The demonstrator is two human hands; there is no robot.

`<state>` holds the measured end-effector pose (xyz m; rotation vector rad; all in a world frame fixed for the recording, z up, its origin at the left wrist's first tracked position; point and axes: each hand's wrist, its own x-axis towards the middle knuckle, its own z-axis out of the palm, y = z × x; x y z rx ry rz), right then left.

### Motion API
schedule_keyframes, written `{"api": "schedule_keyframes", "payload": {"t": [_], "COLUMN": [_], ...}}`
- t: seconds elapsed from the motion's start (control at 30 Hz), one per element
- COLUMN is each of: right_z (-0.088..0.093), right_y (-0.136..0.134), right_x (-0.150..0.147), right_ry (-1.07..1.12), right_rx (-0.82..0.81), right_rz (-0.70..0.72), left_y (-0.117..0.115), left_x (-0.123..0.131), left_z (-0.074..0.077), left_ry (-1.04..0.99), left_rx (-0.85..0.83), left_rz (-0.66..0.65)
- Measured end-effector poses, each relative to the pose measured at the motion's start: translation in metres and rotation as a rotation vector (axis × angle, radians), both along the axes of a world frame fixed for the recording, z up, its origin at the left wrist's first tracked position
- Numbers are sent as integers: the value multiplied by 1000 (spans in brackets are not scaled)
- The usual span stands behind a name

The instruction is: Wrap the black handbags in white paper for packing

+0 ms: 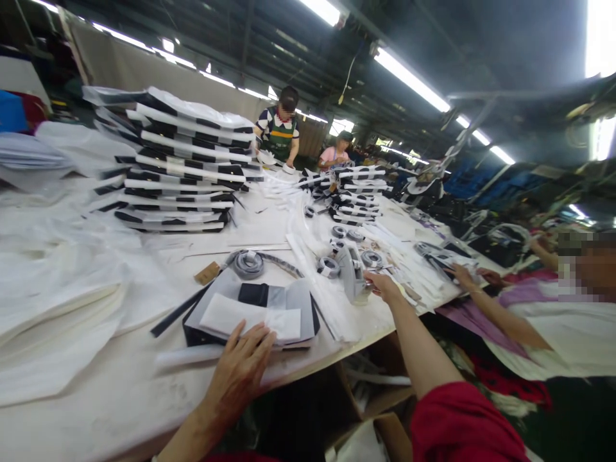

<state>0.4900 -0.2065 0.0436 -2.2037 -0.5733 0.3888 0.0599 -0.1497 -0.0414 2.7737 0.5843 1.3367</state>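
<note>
My left hand (240,369) lies flat with fingers spread on the near edge of a small stack of black, grey and white flat pieces (255,311) on the white table (110,391). My right hand (382,285) reaches forward in a red sleeve, and its fingers close on a grey tape dispenser (353,276) standing among several grey tape rolls (328,266). Another roll with a loose grey strip (249,263) lies just behind the small stack.
A tall pile of black-and-white folded pieces (180,167) stands at the back left, a lower pile (359,192) further back. White sheets (52,301) cover the left. A person at the right has a hand (462,274) on the table; two more people stand far back.
</note>
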Motion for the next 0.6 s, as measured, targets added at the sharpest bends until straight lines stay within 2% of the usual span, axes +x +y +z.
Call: {"api": "schedule_keyframes", "payload": {"t": [0.13, 0.3, 0.47, 0.6], "right_z": [0, 1, 4, -11], "right_y": [9, 9, -18, -46], "right_x": [-1, -4, -8, -22], "right_ry": [88, 62, 0, -12], "right_rx": [-92, 13, 188, 242], "right_rz": [-55, -78, -99, -75], "left_y": [1, 2, 1, -2], "left_x": [0, 0, -1, -2], "left_z": [0, -1, -2, -1], "left_ry": [8, 15, 7, 25], "left_rx": [19, 15, -3, -54], "left_rz": [-2, -2, -12, -15]}}
